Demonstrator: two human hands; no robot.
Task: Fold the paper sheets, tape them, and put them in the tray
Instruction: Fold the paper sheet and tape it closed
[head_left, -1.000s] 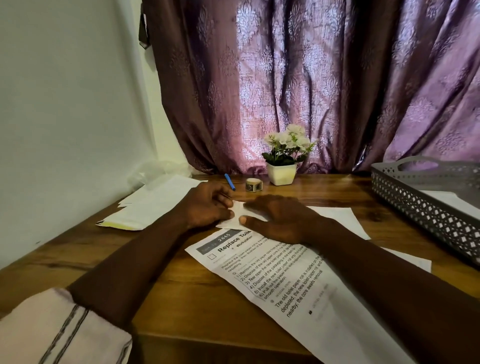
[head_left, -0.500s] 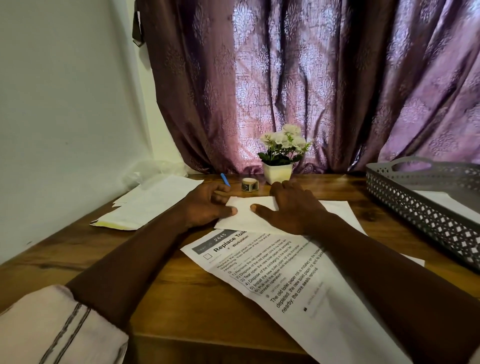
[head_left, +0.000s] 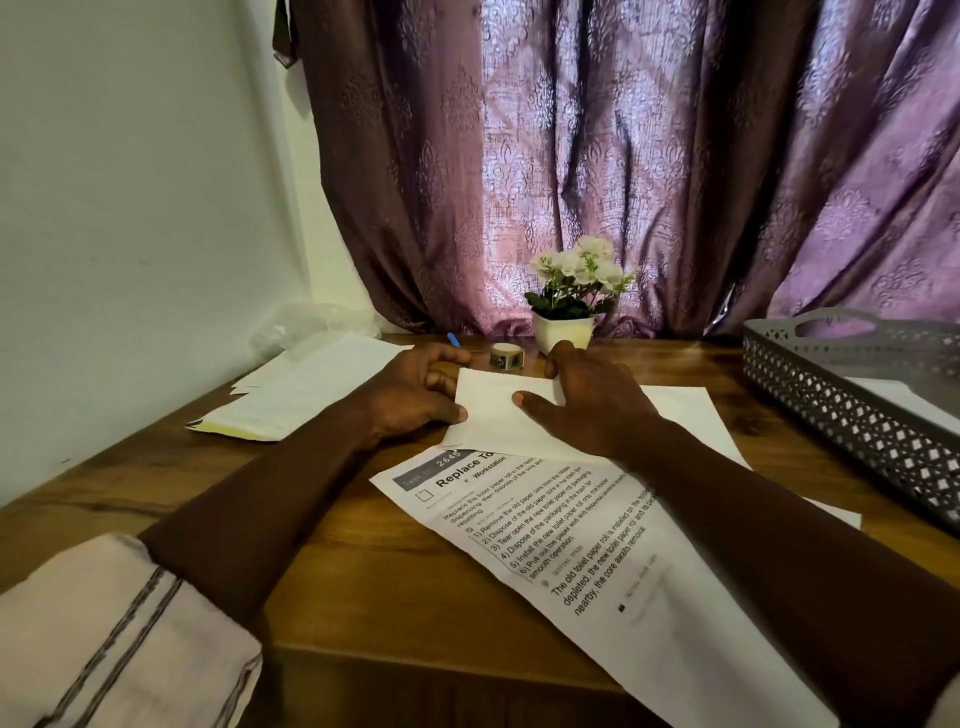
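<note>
Sheet (head_left: 496, 418) folded on table (head_left: 363, 577); right hand (head_left: 597, 410) presses it flat-fingered, left hand (head_left: 410, 397) curled, thumb holding its left edge

Beyond the right hand (head_left: 587, 400) a purple patterned curtain (head_left: 623, 156) hangs down to the wooden table (head_left: 363, 597), glowing pale in the middle where daylight comes through — darker at its folds. Left of the left hand (head_left: 410, 395) a plain white wall (head_left: 130, 182) meets the table's edge.

Far edge: tape roll (head_left: 506, 357) and flower pot (head_left: 563, 332) stand there.
Right: tray (head_left: 841, 415) wall blocks.
Near left: bare table (head_left: 374, 571) wood.
</note>
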